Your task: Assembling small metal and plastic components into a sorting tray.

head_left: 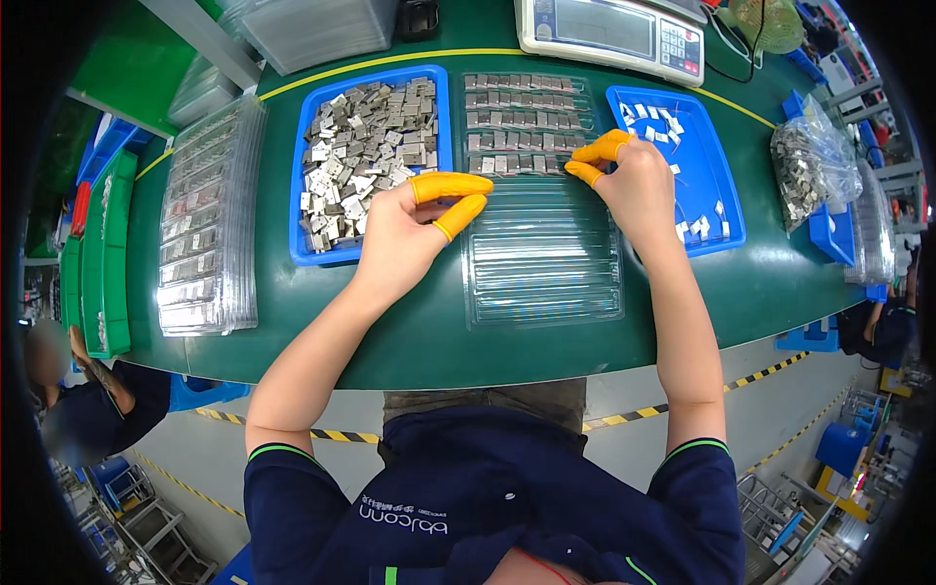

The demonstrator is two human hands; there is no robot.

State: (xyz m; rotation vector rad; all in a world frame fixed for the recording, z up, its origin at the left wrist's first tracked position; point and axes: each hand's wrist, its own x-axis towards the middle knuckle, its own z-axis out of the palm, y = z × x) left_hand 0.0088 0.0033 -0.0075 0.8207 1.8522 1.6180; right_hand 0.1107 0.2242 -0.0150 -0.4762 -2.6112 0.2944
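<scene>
Both my hands wear yellow finger cots on thumb and index finger. In the middle lies a clear ribbed plastic tray [546,268], its upper slots filled with rows of small metal-shelled parts [522,120] with thin wires. My left hand [405,234] is at the tray's left edge, just below the lowest filled row, thumb and index tips close together in a pinch. At that row's right end, my right hand [634,185] also pinches. Whatever either hand holds is hidden by the fingertips.
To the left is a blue bin [295,219] heaped with metal pieces, then stacked filled clear trays [210,234]. Another blue bin [707,180], at right, holds small white wired parts. A weighing scale [614,34] stands behind. A plastic bag [804,171] of parts lies far right.
</scene>
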